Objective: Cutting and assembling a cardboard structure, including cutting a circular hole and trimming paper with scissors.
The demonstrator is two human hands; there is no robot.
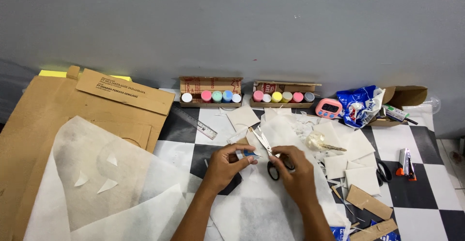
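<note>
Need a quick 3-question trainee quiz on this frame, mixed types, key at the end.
1. True or false: the right hand holds the scissors.
2. What does the left hand pinch? A) ruler B) small paper piece C) pink timer
3. Fill in: two cardboard boxes of paint pots stand against the ____.

Key: 1 true; 2 B, the small paper piece; 3 wall.
</note>
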